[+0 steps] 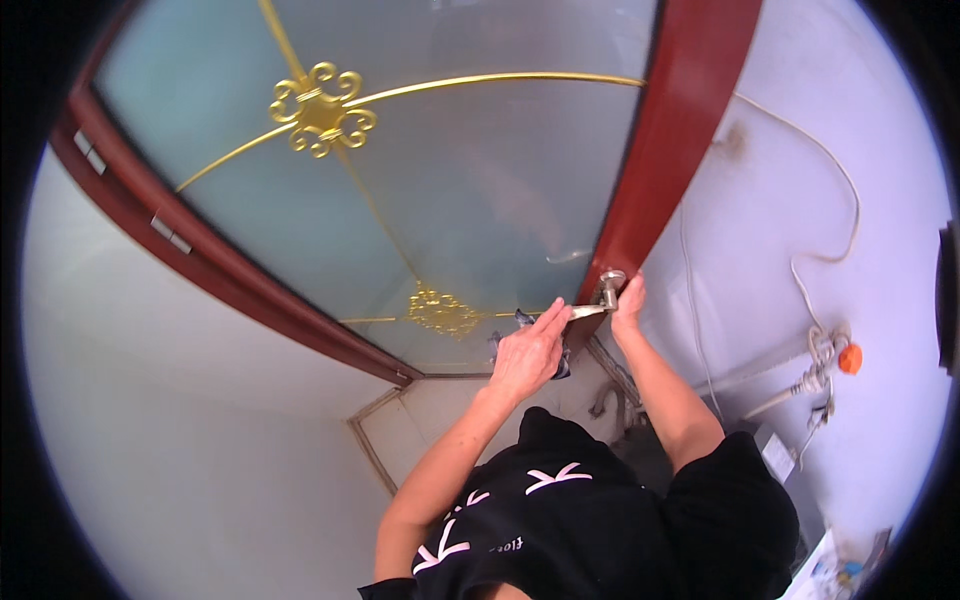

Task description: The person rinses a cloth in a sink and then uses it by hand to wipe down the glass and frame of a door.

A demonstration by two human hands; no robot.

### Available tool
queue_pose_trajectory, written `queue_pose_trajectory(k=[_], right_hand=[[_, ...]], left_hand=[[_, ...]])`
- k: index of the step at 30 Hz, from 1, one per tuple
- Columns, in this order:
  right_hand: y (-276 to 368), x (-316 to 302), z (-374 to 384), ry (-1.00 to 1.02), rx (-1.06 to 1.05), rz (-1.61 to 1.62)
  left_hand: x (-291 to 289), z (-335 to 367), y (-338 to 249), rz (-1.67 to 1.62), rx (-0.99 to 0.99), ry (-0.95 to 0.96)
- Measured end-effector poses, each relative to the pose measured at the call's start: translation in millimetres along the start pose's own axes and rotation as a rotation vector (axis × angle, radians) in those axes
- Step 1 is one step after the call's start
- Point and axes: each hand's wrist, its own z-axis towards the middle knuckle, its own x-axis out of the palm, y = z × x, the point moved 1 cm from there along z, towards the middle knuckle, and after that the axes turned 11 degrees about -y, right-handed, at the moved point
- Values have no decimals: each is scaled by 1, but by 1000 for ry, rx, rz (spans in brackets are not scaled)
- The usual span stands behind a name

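A door with a red-brown frame (pixel 668 150) and a frosted glass pane (pixel 480 190) stands in front of me. Its metal lever handle (pixel 609 291) sticks out near the frame's right edge, the lever pointing left. My left hand (pixel 530 358) is just left of the lever's tip, fingers straight and close together over a dark patterned cloth (pixel 562 368). Most of that cloth is hidden beneath the palm. On the other side of the handle, my right hand (pixel 628 303) is closed on the door's edge; some of its fingers are out of sight.
Gold scroll ornaments (pixel 321 110) and thin bars decorate the glass. Hinges (pixel 171 234) line the left side. A white cable (pixel 853 200) hangs on the right wall, above a pipe with an orange-knobbed valve (pixel 849 358). Dark items and papers (pixel 835 570) lie at lower right.
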Motion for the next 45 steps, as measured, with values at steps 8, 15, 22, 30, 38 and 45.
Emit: queue_pose_trajectory(k=[8, 15, 22, 30, 38, 45], right_hand=[[42, -9, -24, 90, 107, 146], [61, -25, -51, -32, 98, 13], [23, -50, -62, -109, 211, -39], [33, -59, -80, -128, 128, 68], [29, -96, -110, -168, 93, -32], [-4, -138, -144, -100, -21, 88]], left_hand=[[14, 6, 18, 175, 186, 326], [6, 9, 11, 314, 394, 483], [-5, -10, 1, 352, 487, 517], [-13, -19, 6, 212, 497, 500], [-5, -36, -38, 139, 401, 404], [-5, -83, -80, 259, 387, 371]])
